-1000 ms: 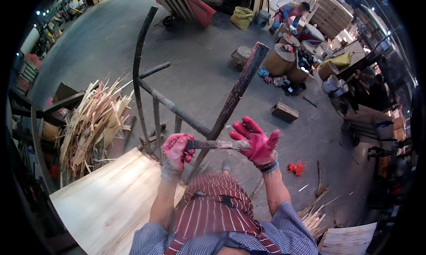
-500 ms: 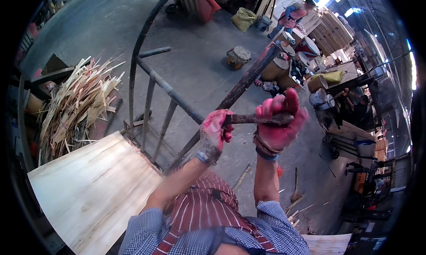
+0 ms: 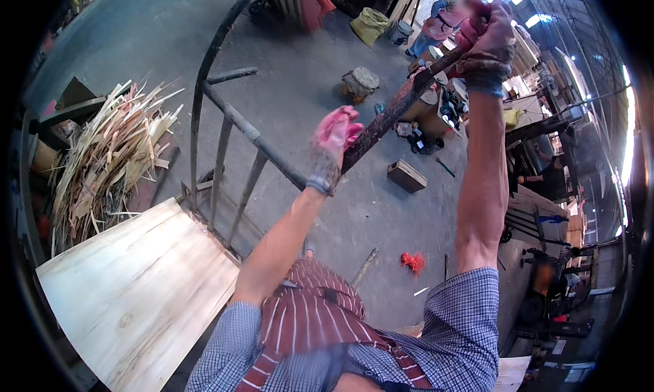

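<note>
Rusty metal bar (image 3: 388,119): a long dark rod slanting from lower left to upper right, level with both raised hands; its lower end meets the metal frame (image 3: 225,133).
Right hand (image 3: 487,37): in a red-palmed work glove, lifted high toward the upper right, clenched around the top end of the bar.
Left hand (image 3: 334,136): in a matching pink-red glove, blurred, right at the bar near its middle; whether the fingers close on the bar I cannot tell.
Metal frame: a dark curved rail with upright bars, standing just left of the bar and rising from the far edge of the plywood sheet (image 3: 136,283).
Plywood sheet: pale and flat, lying below and left of the bar, close to the person's left side.
Wood strips (image 3: 109,160): a loose heap of pale splintered offcuts, left of the frame and well apart from the bar.
Small wooden box (image 3: 407,176): on the concrete floor (image 3: 306,65), just below the bar's middle.
Tree stump (image 3: 360,84): on the floor above the bar's middle.
Red scrap (image 3: 411,261): a small tangle on the floor, well below the bar, between the two forearms.
Another person (image 3: 436,24): in the background near the bar's upper end, crouched among stacked goods.
Clothing: checked shirt with a red striped apron (image 3: 306,324).
</note>
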Action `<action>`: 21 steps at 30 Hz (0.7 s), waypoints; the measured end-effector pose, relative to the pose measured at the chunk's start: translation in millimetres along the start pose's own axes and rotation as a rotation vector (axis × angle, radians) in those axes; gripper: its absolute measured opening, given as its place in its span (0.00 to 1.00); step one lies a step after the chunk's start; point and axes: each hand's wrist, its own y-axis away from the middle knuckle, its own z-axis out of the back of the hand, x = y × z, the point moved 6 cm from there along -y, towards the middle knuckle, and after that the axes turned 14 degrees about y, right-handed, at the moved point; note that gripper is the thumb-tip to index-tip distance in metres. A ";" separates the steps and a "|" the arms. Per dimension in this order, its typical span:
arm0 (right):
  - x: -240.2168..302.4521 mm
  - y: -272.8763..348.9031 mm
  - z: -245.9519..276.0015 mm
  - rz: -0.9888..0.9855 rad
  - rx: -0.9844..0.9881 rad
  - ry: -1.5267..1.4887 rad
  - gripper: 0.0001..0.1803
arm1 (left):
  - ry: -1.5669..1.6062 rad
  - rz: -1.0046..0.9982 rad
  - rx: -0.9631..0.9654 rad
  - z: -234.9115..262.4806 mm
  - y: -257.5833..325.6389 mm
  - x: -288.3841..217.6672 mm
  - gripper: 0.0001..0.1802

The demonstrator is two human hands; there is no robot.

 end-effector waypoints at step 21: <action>-9.3 7.4 -33.5 -0.004 0.157 0.073 0.19 | 0.087 0.344 0.083 -50.1 -41.9 11.5 0.15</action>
